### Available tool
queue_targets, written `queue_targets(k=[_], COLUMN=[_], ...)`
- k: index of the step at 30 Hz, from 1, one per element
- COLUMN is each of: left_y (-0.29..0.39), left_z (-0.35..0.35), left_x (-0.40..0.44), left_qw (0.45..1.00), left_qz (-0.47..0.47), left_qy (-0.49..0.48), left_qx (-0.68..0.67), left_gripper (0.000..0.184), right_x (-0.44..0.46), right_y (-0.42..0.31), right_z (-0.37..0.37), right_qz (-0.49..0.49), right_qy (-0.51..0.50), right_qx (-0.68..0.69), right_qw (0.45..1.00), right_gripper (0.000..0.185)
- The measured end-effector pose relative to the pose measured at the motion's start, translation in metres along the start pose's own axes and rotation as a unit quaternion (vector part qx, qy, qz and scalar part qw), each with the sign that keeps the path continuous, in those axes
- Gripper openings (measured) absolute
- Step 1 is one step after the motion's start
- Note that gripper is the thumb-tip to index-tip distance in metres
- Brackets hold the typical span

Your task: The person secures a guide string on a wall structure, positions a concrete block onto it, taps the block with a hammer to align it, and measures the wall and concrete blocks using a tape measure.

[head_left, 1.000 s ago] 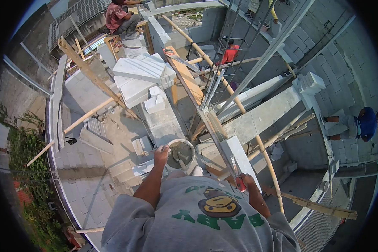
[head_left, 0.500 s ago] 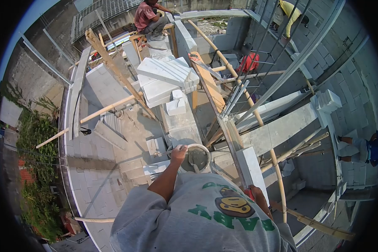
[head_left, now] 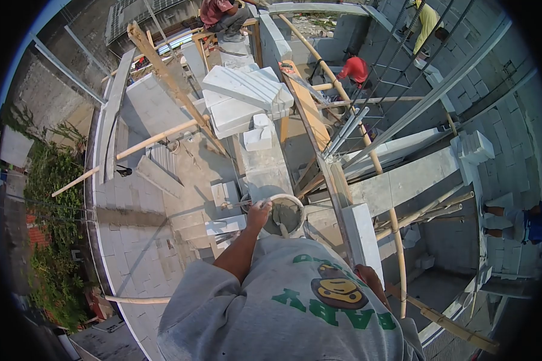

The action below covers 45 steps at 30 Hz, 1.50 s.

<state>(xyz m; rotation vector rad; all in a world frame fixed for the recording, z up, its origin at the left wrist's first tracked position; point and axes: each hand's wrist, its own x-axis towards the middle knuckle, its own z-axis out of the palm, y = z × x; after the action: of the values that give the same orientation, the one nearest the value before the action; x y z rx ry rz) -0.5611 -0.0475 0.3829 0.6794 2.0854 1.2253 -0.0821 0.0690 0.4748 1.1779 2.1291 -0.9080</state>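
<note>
My left hand (head_left: 259,214) is closed on the rim of a round bucket (head_left: 302,212) of wet grey mortar. A trowel (head_left: 281,226) rests in the mortar, its handle towards me. My right hand (head_left: 369,276) is at the near end of a long white block (head_left: 364,237) lying on the wall top. Its fingers look curled, with a trace of red beside them; what they hold is mostly hidden. Beyond the bucket a small cut white block (head_left: 258,138) sits on the concrete ledge (head_left: 265,171).
White blocks (head_left: 241,87) are stacked ahead. Bamboo poles (head_left: 397,259), a timber plank (head_left: 307,108) and steel bars (head_left: 391,54) cross the site. The wall drops away on both sides. Co-workers (head_left: 354,69) are ahead and a person (head_left: 521,222) is at right.
The view has shifted slightly, so the blocks ahead appear lower and further right. My left hand stays on the bucket rim. The red thing at my right hand shows less than before.
</note>
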Motion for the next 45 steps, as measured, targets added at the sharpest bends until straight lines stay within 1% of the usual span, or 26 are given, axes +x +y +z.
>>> queue_targets(k=[1, 4, 6, 7, 8, 9, 10, 11, 12, 14, 16, 17, 19, 22, 23, 24, 26, 29, 32, 33, 35, 37, 40, 41, 44, 45], left_y=[0.003, -0.042, -0.050, -0.039, -0.029, 0.021, 0.060, 0.077, 0.090, 0.056, 0.058, 0.113, 0.146, 0.168, 0.173, 0.177, 0.177, 0.140, 0.128, 0.134, 0.142, 0.154, 0.177, 0.185, 0.185, 0.181], left_z=[-0.004, 0.005, 0.008, 0.007, 0.005, -0.005, -0.010, -0.008, -0.003, 0.036, 0.060, 0.050, 0.060, 0.054, 0.046, 0.039, 0.025, 0.037, 0.048, 0.050, 0.058, 0.064, 0.068, 0.066, 0.062, 0.058], left_x=[-0.003, 0.008, 0.011, 0.009, 0.007, -0.001, -0.008, -0.012, -0.015, -0.009, -0.017, -0.031, -0.046, -0.056, -0.053, -0.052, -0.055, -0.051, -0.047, -0.045, -0.050, -0.043, -0.036, -0.035, -0.030, -0.032], left_qw=[1.000, 0.999, 0.996, 0.997, 0.995, 0.986, 0.966, 0.956, 0.945, 0.920, 0.884, 0.857, 0.859, 0.835, 0.822, 0.826, 0.827, 0.853, 0.841, 0.827, 0.858, 0.866, 0.852, 0.856, 0.902, 0.918], left_qz=[0.005, 0.033, 0.081, 0.049, 0.015, -0.072, -0.157, -0.161, -0.165, -0.110, -0.156, -0.255, -0.273, -0.282, -0.278, -0.264, -0.245, -0.192, -0.167, -0.184, -0.132, -0.087, -0.046, -0.031, 0.033, 0.056], left_qy=[-0.003, -0.012, -0.025, -0.050, -0.074, -0.116, -0.156, -0.195, -0.234, -0.330, -0.403, -0.413, -0.394, -0.402, -0.413, -0.421, -0.449, -0.427, -0.461, -0.483, -0.471, -0.487, -0.520, -0.511, -0.421, -0.380], left_qx=[0.025, -0.023, -0.026, -0.045, -0.063, -0.099, -0.134, -0.145, -0.157, -0.179, -0.181, -0.172, -0.181, -0.250, -0.277, -0.266, -0.233, -0.231, -0.229, -0.223, -0.156, -0.070, 0.050, 0.071, 0.096, 0.098], left_gripper=[0.038, 0.037, 0.032, 0.035, 0.038, 0.048, 0.057, 0.062, 0.067, 0.077, 0.085, 0.088, 0.087, 0.084, 0.083, 0.079, 0.071, 0.063, 0.059, 0.058, 0.058, 0.057, 0.055, 0.055, 0.054, 0.053], right_x=[-0.002, 0.016, 0.019, 0.020, 0.023, 0.029, 0.030, 0.032, 0.023, 0.055, 0.075, 0.079, 0.070, 0.071, 0.068, 0.066, 0.061, 0.100, 0.078, 0.097, 0.069, 0.067, 0.061, 0.059, 0.040, 0.032], right_y=[-0.003, 0.013, 0.007, -0.006, -0.016, -0.027, -0.057, -0.087, -0.127, -0.131, -0.149, -0.171, -0.222, -0.238, -0.244, -0.249, -0.253, -0.225, -0.225, -0.205, -0.203, -0.181, -0.158, -0.151, -0.127, -0.114], right_z=[-0.002, 0.015, 0.010, 0.003, -0.001, -0.006, -0.025, -0.045, -0.075, -0.066, -0.067, -0.075, -0.099, -0.110, -0.116, -0.122, -0.124, -0.090, -0.110, -0.090, -0.113, -0.114, -0.123, -0.130, -0.157, -0.170], right_qz=[0.000, -0.006, 0.006, 0.013, 0.051, 0.090, 0.134, 0.180, 0.226, 0.161, 0.128, 0.116, 0.091, 0.067, 0.052, 0.038, 0.041, 0.040, 0.012, 0.012, 0.021, 0.016, 0.040, 0.033, -0.037, -0.038], right_qy=[0.004, 0.029, 0.073, 0.094, 0.113, 0.132, 0.127, 0.135, 0.115, 0.121, 0.112, 0.109, 0.104, 0.059, 0.045, 0.034, 0.041, 0.043, 0.035, 0.006, -0.056, -0.068, -0.029, -0.010, 0.076, 0.099], right_qx=[0.002, 0.002, 0.013, 0.019, 0.107, 0.195, 0.325, 0.446, 0.595, 0.615, 0.621, 0.629, 0.651, 0.644, 0.634, 0.627, 0.559, 0.412, 0.464, 0.483, 0.597, 0.585, 0.602, 0.623, 0.702, 0.708], right_qw=[1.000, 1.000, 0.997, 0.995, 0.986, 0.968, 0.927, 0.866, 0.762, 0.762, 0.765, 0.761, 0.746, 0.760, 0.771, 0.777, 0.827, 0.909, 0.885, 0.876, 0.800, 0.808, 0.797, 0.782, 0.707, 0.698], right_gripper=[0.028, 0.027, 0.026, 0.026, 0.028, 0.032, 0.035, 0.039, 0.042, 0.045, 0.048, 0.049, 0.051, 0.051, 0.049, 0.048, 0.043, 0.038, 0.038, 0.034, 0.032, 0.032, 0.033, 0.029, 0.025, 0.024])
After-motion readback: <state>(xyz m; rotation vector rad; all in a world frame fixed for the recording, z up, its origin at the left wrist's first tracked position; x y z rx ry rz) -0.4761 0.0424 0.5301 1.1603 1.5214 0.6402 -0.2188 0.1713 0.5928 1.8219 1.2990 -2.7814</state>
